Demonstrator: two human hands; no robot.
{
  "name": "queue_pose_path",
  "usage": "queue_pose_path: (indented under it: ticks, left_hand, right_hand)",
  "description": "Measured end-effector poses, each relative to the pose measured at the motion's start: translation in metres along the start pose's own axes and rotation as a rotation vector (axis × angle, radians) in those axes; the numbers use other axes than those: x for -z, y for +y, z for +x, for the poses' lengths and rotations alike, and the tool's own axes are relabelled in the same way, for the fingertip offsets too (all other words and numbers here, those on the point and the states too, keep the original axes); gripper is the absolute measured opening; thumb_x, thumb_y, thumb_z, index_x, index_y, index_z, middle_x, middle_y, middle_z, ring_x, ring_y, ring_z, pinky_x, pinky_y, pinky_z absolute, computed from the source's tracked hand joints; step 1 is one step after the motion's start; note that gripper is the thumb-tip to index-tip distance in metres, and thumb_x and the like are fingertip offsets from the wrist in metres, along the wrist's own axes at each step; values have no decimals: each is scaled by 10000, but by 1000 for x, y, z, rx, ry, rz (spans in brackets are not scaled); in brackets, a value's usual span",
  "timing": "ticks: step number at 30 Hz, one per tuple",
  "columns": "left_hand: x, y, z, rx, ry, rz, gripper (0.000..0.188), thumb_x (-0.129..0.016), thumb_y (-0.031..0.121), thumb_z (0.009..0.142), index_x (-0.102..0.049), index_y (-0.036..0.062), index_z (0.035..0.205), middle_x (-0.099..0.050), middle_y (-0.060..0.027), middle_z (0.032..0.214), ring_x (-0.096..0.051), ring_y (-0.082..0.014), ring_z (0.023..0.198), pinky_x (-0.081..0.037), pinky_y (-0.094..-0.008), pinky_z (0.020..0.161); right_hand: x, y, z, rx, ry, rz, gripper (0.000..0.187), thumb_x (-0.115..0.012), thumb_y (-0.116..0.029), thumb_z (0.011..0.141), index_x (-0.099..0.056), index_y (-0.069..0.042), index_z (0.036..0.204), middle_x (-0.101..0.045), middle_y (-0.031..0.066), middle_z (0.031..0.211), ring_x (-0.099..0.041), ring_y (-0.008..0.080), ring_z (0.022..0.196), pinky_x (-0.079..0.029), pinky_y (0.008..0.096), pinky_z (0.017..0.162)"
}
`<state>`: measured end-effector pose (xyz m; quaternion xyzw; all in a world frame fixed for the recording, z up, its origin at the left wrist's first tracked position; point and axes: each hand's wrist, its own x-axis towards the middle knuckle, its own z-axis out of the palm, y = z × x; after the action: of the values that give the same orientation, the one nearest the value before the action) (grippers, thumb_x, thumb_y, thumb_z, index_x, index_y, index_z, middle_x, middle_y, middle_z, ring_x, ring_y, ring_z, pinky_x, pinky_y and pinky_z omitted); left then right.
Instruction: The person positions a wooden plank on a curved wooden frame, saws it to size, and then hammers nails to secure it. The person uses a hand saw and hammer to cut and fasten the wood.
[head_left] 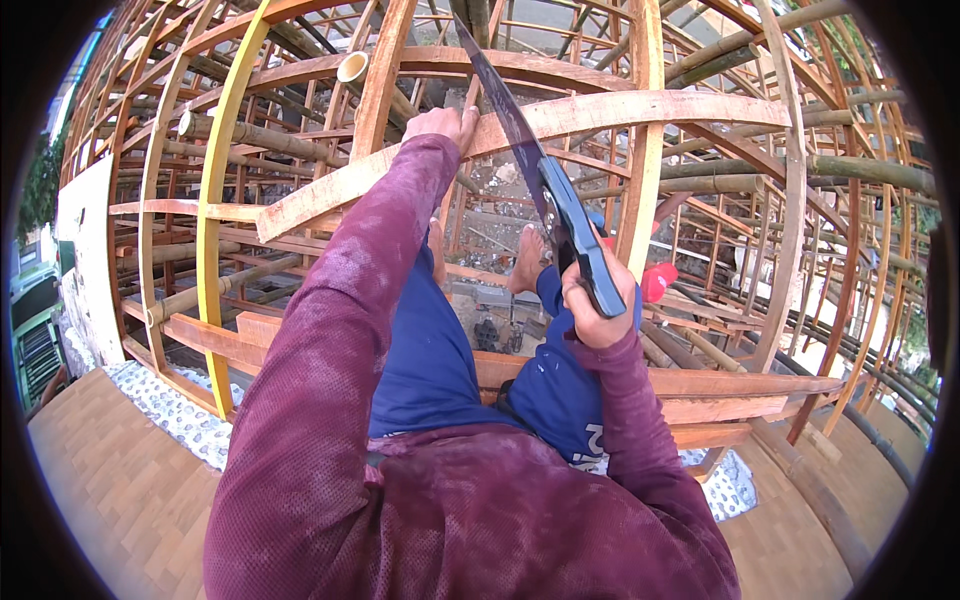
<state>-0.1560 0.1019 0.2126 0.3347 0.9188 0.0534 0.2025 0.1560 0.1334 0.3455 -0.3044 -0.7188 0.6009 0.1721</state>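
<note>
A handsaw with a dark blade and a blue-black handle is gripped in my right hand. Its blade slants up and away to the left, crossing a wooden plank. My left hand is closed over that plank, left of the blade. The plank lies across upright timbers of an open frame. Whether the teeth touch the wood I cannot tell. My bare feet show below, between my blue-trousered legs.
A lattice of timber and bamboo poles surrounds me, with gaps down to rubble-strewn ground far below. A yellow-edged upright stands at left. Behind my legs runs a horizontal beam. Below at right is a person in a red cap.
</note>
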Motion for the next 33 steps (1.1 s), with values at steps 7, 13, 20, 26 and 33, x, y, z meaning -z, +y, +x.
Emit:
queue_pose_path:
  ticks: [7, 13, 20, 26, 33]
  left_hand:
    - [-4, -6, 6, -7, -7, -2, 656, -304, 513, 992, -737, 20, 974, -702, -246, 992, -672, -406, 968, -500, -501, 897]
    - [14, 6, -12, 24, -27, -7, 640, -325, 504, 996, -742, 18, 1002, -714, -231, 980, -688, -381, 966, -520, -472, 893]
    - [17, 13, -4, -1, -32, -3, 640, -320, 505, 992, -730, 16, 1035, -705, -238, 1015, -671, -397, 1000, -505, -481, 919]
    - [12, 7, -8, 18, -27, -16, 644, -340, 515, 991, -740, 11, 985, -715, -227, 970, -688, -386, 952, -519, -479, 888]
    - [18, 14, -7, 7, -40, -36, 648, -336, 519, 985, -738, 11, 1004, -707, -244, 993, -677, -402, 978, -506, -483, 914]
  right_hand:
    - [13, -4, -50, 26, 0, -113, 685, -549, 57, 751, -458, 21, 1429, -658, 117, 806, -637, 140, 646, -514, 272, 626]
    - [33, -27, -111, -136, 63, -164, 628, -532, -17, 693, -532, 76, 1313, -572, 22, 629, -530, 91, 530, -443, 224, 539]
    - [-11, 14, 42, -2, -3, 112, 222, -523, 16, 781, -599, 38, 989, -574, 19, 665, -547, 88, 552, -454, 237, 525]
    - [39, -25, -125, -68, 49, -228, 622, -542, -27, 681, -557, 71, 1295, -595, 27, 617, -555, 98, 525, -468, 244, 544]
    - [-4, 21, 14, 28, 3, 78, 241, -506, 31, 763, -589, 49, 989, -564, 20, 662, -498, 95, 512, -431, 230, 517]
